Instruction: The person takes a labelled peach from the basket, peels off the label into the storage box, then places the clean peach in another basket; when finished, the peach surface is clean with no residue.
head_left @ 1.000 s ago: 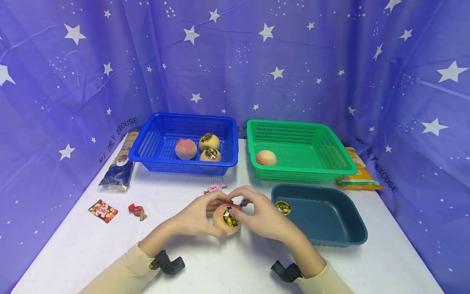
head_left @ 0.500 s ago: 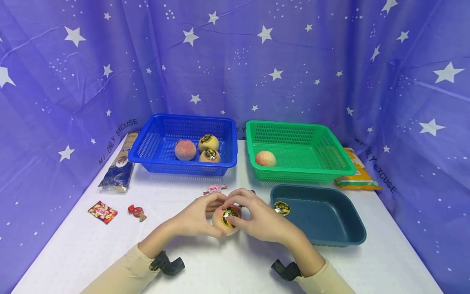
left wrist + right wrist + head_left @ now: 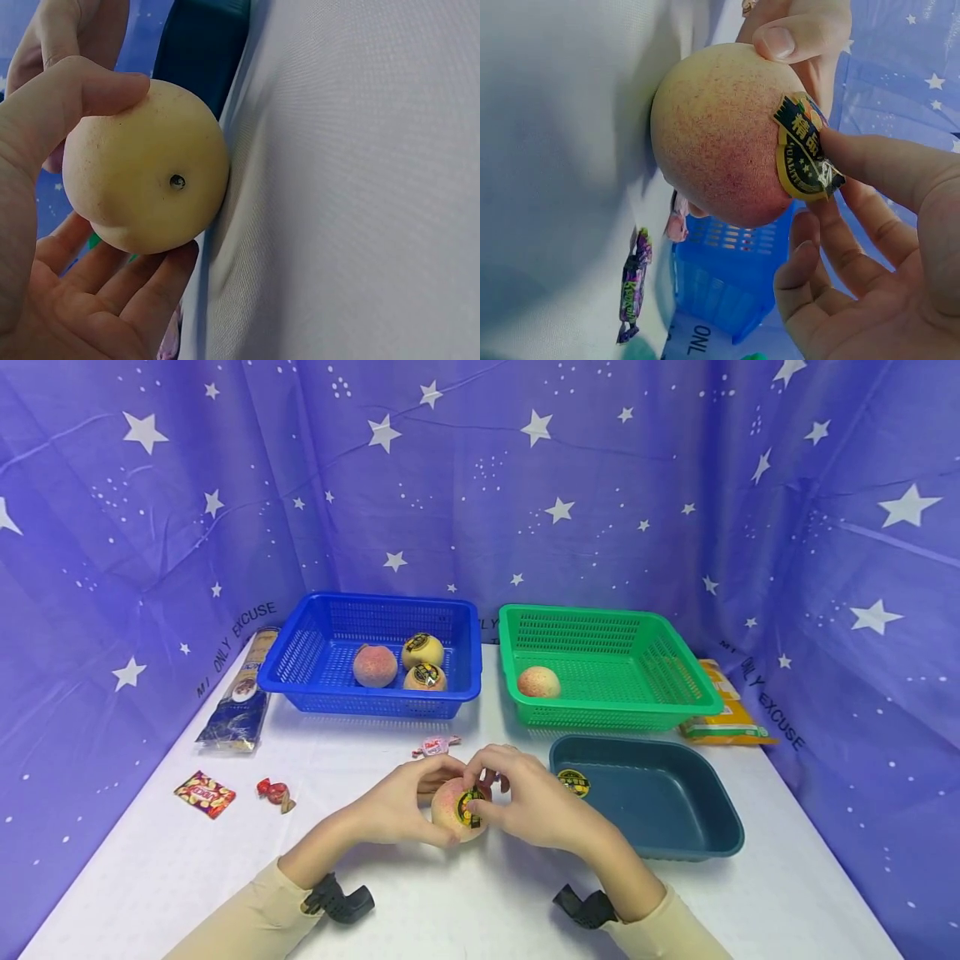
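Observation:
A yellow-pink peach (image 3: 450, 807) rests on the white table (image 3: 480, 893), held between both hands. My left hand (image 3: 408, 802) grips it from the left, thumb on top and fingers curled beneath, as the left wrist view shows around the peach (image 3: 146, 165). My right hand (image 3: 525, 802) pinches the black-and-gold sticker (image 3: 469, 802) on the peach's right side. In the right wrist view the sticker (image 3: 802, 150) has a lifted, crinkled edge under my right fingertips, on the peach (image 3: 720, 135).
A blue basket (image 3: 300, 681) at the back holds three fruits. A green basket (image 3: 697, 697) holds one peach (image 3: 537, 682). A dark teal tray (image 3: 675, 827) with a loose sticker (image 3: 573, 782) lies right of my hands. Candies (image 3: 276, 792) and snack packs (image 3: 240, 710) lie at the left.
My right fingers have closed in over the sticker, which now shows less in the head view. The peach and my left hand have stayed in place.

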